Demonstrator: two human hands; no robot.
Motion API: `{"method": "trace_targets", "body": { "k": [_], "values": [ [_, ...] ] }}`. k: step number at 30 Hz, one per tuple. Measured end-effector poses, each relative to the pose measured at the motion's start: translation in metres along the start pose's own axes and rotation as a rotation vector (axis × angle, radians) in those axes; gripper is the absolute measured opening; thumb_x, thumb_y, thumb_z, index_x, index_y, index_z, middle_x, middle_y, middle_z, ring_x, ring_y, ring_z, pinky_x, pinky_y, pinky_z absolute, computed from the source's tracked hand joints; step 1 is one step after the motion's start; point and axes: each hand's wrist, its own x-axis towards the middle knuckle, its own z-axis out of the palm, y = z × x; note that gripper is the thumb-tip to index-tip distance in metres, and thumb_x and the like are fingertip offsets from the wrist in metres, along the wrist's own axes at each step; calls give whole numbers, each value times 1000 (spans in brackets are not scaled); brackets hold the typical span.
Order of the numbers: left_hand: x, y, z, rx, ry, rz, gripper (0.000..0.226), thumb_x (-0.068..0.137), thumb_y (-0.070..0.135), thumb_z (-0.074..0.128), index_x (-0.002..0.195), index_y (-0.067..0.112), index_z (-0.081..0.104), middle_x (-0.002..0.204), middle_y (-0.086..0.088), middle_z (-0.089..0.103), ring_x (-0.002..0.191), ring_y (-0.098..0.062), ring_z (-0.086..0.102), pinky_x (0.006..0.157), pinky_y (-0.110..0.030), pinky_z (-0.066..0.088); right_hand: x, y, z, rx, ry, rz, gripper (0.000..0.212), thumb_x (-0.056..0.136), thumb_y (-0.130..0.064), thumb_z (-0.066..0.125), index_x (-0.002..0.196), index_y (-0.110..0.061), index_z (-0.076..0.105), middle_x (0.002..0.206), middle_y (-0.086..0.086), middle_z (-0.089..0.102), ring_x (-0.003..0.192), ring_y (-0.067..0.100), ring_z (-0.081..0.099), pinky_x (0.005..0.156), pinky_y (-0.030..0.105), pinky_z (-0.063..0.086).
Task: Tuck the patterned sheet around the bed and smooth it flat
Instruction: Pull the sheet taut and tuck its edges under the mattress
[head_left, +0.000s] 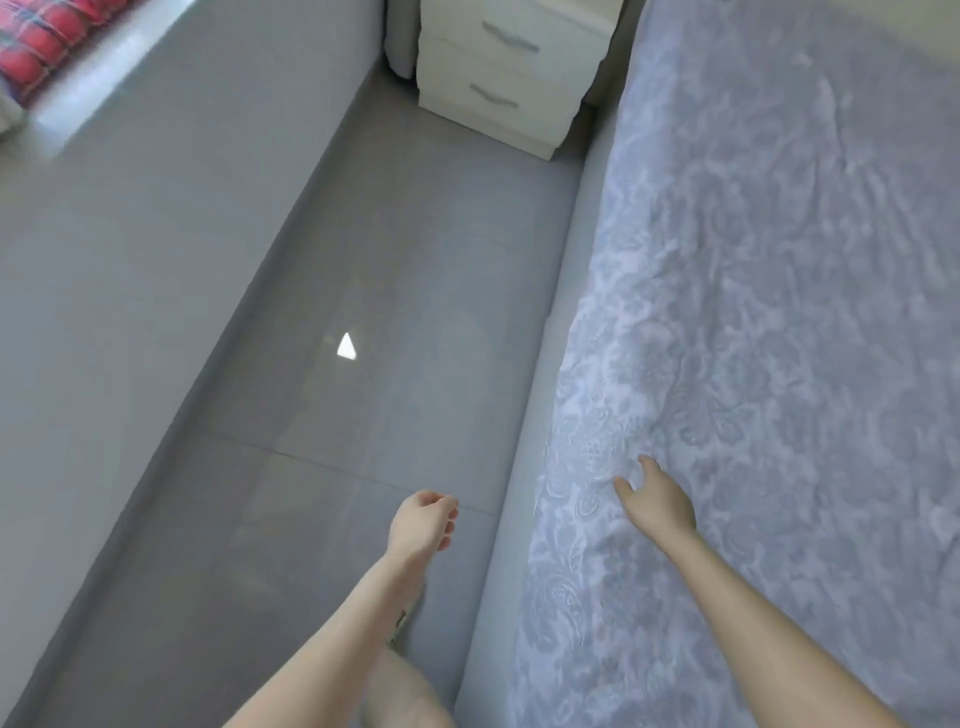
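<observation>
My right hand (657, 501) rests open on the patterned sheet (753, 312), by the bed's (519, 493) side edge.
Fingers spread, gripping nothing. The sheet's draped edge lies just left of it, running lengthwise away from me toward one nightstand (514, 67). My left hand (423, 525), loosely curled and empty, hangs over the floor (337, 415), farther off. I count two hands, one sheet.

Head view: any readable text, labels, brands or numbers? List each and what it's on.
There is no readable text in this view.
the patterned sheet: ornamental print only, no lettering.
the white drawer unit: plain fronts with handles, no label or brand showing.
the red plaid fabric: blurred, no text made out.
the floor: only a bright light reflection, no sign.
</observation>
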Motion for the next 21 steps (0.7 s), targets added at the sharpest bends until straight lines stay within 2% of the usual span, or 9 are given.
{"method": "trace_targets", "body": {
  "k": [7,13,18,19,21],
  "values": [
    [102,76,49,15,-84,11,17,92,11,50,76,12,56,79,-3,59,73,-18,52,68,-28,43,116,-53,-31,-186,134,14,70,94,-47,46,150,-21,13,152,12,22,128,34,38,92,40,44],
    [198,157,111,100,-148,55,17,91,18,49,75,15,53,77,-5,51,70,-19,43,68,-32,36,227,-79,-83,-151,194,147,92,86,-63,48,150,-30,-9,159,11,-2,143,39,11,103,46,37],
    [277,232,173,196,-200,73,19,94,22,46,77,21,55,73,2,51,67,-15,45,62,-26,38,301,-71,-89,-47,8,229,123,67,-67,68,148,-30,-17,157,15,-1,136,44,25,106,52,35],
    [289,246,186,219,-226,76,17,95,24,45,82,21,55,77,3,52,70,-15,46,62,-25,38,309,-68,-85,-53,-19,228,126,66,-67,69,147,-29,-19,157,17,-1,136,45,26,106,52,34],
    [311,268,212,219,-295,90,19,98,29,41,97,17,55,91,3,53,88,-16,48,74,-25,38,320,-62,-82,-77,-56,227,129,64,-69,69,146,-28,-22,156,20,-3,136,46,24,107,53,33]
  ]
}}
